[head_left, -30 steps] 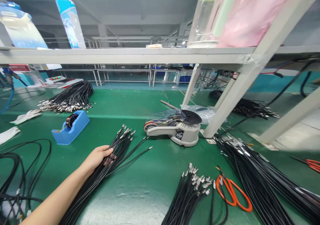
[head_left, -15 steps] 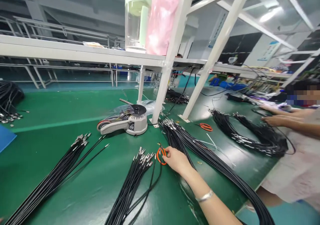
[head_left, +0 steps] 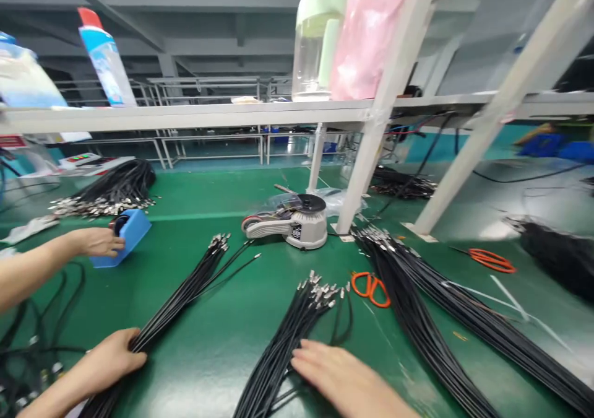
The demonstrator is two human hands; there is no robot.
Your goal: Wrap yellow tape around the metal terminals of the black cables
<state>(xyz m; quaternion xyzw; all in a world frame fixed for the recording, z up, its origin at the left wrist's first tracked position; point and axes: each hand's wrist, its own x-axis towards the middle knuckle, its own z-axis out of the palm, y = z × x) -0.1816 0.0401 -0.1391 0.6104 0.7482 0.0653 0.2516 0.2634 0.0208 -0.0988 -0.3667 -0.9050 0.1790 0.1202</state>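
Note:
My left hand (head_left: 109,361), at the lower left, is closed round a bundle of black cables (head_left: 179,300) with metal ends. Near the bottom middle, my right hand (head_left: 341,374) has its fingers stretched out, lying at the side of a second black cable bundle (head_left: 278,337). Its silvery tips fan out on the green table. Orange-handled scissors (head_left: 371,289) lie beyond my right hand, apart from it, beside a larger cable bundle (head_left: 417,325).
At the left another person's hand (head_left: 104,243) touches a blue tape dispenser (head_left: 134,238). A grey-white round machine (head_left: 306,229) stands mid-table by white shelf posts (head_left: 359,182). More cables (head_left: 116,186) lie back left; a second pair of orange-handled scissors (head_left: 492,260) lies right.
My right hand has let go of the scissors, which now lie on the table, and has come back toward the middle cable bundle. The view has turned left, bringing in my left hand.

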